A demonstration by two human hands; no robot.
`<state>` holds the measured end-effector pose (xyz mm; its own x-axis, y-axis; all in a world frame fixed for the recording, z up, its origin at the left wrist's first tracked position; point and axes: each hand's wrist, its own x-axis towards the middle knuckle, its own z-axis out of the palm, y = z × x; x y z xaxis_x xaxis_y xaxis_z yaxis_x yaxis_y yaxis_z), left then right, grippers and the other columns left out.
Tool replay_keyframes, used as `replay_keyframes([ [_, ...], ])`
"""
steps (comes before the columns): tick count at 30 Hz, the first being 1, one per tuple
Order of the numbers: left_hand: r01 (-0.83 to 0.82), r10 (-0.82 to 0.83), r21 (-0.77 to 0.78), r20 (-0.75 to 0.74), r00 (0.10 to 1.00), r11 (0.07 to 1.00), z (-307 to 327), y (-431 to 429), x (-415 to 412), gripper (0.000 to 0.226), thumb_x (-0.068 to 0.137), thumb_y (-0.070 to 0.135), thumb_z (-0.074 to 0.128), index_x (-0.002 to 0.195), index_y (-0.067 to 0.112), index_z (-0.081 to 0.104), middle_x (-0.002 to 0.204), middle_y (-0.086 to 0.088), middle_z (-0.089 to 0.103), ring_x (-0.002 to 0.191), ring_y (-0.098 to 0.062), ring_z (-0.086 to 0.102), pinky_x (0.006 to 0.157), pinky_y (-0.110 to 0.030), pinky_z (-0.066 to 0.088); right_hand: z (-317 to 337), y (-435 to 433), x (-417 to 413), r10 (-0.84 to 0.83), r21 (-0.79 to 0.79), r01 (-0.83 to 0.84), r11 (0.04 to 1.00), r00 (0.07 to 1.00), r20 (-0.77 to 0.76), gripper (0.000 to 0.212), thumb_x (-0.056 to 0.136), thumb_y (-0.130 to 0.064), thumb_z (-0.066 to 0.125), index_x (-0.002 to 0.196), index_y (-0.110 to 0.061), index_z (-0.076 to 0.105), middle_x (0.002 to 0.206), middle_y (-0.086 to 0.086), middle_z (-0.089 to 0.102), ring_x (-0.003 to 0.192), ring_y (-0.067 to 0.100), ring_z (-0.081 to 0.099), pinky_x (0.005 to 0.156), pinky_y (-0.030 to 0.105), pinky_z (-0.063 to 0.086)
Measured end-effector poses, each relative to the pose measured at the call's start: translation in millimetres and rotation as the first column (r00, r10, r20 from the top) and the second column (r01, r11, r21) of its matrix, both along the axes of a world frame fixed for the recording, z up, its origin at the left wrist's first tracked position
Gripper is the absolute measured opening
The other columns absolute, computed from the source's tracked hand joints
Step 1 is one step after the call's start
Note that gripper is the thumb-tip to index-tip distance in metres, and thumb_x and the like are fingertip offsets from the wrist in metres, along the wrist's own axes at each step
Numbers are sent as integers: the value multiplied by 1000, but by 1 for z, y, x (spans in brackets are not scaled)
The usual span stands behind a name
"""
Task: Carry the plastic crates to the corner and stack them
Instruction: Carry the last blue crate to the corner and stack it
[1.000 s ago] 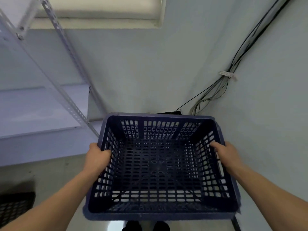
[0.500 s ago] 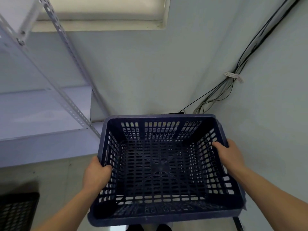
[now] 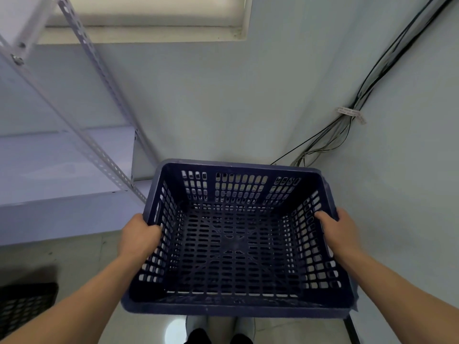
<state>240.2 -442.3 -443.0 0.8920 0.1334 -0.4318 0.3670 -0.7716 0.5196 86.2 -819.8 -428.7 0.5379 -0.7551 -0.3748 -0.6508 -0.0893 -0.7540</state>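
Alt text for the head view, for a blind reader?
The left hand and right hand grip an empty dark blue crate by its side walls, facing a room corner. White shelving stands left; cables run down the right wall.

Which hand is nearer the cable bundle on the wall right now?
Right. The right hand grips the crate by its right wall, below the cable bundle. The left hand grips the opposite wall, farther off, on the shelf rack side.
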Motion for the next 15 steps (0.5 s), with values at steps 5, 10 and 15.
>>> replay_keyframes([
  [5,-4,4,1,8,1000,1000,-8,4,-7,21,84,6,57,105,9,57,82,-10,66,71,-29,64,59,-37,52,2,-1,1,-14,-10,14,1000,999,36,12,99,-24,63,108,-17,62,92,-1,66,82,18,63,74,38,50],
  [10,-6,6,1,3,1000,1000,-8,0,-4,22,85,9,57,107,11,56,84,-8,66,73,-28,64,62,-39,54,1,-4,3,-8,-31,10,999,998,65,7,99,-19,63,105,-15,60,89,1,64,75,15,58,67,35,46],
  [15,-8,8,2,0,1000,1000,-9,0,-6,21,85,12,58,106,14,55,84,-6,66,74,-27,64,65,-40,55,-4,-6,1,-2,-20,2,1000,1000,21,24,99,-24,64,120,-20,55,97,-10,62,85,8,59,82,38,46],
])
